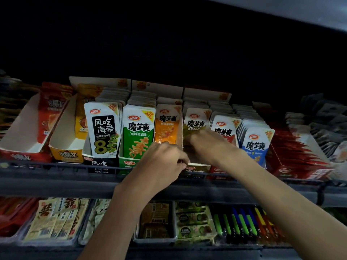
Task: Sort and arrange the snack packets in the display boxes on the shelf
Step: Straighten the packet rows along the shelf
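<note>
Holding everything, dark metal shelf (56,177) runs below both hands. Olive open-front cardboard display box (196,168) sits under fingertips; olive-brown foil snack packets (196,121) stand upright in it, orange foil packets (166,126) just left of the fingers. Packets judged light, limp, slick; pinch stiff top seam or side edges. Right hand (208,145) covers front packet's lower face, grip hidden. Left hand (163,162) curled tight at box lip; hold unclear.
</note>
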Demonstrator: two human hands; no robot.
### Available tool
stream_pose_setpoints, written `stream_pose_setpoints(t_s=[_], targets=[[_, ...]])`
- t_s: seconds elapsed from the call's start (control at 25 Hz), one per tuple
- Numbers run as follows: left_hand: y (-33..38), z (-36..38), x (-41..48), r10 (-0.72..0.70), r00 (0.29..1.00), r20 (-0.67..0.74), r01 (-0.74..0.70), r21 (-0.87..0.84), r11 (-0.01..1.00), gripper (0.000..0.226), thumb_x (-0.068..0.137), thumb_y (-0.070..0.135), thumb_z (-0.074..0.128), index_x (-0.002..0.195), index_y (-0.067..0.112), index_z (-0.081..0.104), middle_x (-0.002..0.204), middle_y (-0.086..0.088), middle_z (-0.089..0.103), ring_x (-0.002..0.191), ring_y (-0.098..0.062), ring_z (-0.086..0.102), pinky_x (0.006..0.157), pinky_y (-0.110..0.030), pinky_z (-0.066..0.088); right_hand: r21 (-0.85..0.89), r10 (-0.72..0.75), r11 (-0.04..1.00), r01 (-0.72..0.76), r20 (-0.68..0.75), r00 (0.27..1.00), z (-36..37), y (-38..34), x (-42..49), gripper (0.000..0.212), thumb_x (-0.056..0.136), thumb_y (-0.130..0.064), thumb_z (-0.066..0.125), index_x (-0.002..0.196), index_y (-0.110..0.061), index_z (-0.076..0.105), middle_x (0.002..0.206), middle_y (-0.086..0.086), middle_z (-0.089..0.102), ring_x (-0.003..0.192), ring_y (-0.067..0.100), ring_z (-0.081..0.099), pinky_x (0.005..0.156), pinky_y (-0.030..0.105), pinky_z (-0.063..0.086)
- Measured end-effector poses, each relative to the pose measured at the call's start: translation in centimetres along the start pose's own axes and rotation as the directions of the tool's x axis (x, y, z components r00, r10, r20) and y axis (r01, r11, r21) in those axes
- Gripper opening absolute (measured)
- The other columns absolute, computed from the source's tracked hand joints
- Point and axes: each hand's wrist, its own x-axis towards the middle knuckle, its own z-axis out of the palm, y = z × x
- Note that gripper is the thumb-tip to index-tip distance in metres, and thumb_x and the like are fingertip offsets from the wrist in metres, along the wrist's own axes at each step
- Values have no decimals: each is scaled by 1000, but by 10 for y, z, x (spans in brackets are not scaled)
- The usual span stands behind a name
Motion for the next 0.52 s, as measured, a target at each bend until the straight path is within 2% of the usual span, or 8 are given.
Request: stream_pose_setpoints(t_s=[0.12, 0.24, 0.32, 0.44, 0.52], targets=[[-2, -1, 0, 3, 1000, 8, -3, -26, 1000, 19, 95, 29, 57, 108, 33, 71, 111, 12, 64, 104, -12, 50, 92, -32, 31, -122, -26, 992, 17, -68, 997, 4, -2, 5, 33, 94, -31, 60, 125, -22, 59, 122, 4, 63, 115, 27, 56, 96, 37, 44], [0, 0, 0, -17, 1000, -2, 17, -36, 999, 16, 94, 31, 59, 106, 34, 70, 107, 12, 63, 102, -15, 52, 88, -31, 34, -136, -74, 989, 62, -88, 993, 0, -3, -5, 36, 95, -32, 57, 129, -21, 55, 126, 2, 59, 116, 24, 55, 98, 35, 39], [0, 2, 0, -43, 999, -9, 43, -49, 998, 15, 93, 34, 60, 104, 35, 69, 108, 13, 63, 102, -14, 52, 90, -32, 36, -93, -43, 995, 27, -183, 982, -7, -3, -15, 36, 92, -27, 60, 127, -19, 55, 123, 3, 57, 111, 27, 58, 91, 37, 45], [0, 4, 0, -59, 998, -20, 57, -68, 996, 13, 90, 36, 63, 103, 36, 68, 108, 14, 64, 101, -11, 54, 91, -32, 38, 12, 103, 994, -108, -406, 908, -20, -4, -20, 49, 82, -6, 69, 127, -15, 51, 124, 8, 51, 103, 31, 61, 75, 38, 49], [3, 6, 0, -56, 998, -24, 54, -52, 997, 17, 91, 38, 61, 107, 37, 66, 109, 13, 62, 104, -12, 52, 88, -31, 39, 81, 197, 980, -180, -426, 883, -24, -5, -16, 59, 80, 0, 71, 130, -14, 43, 128, 11, 47, 105, 33, 60, 74, 39, 49]])
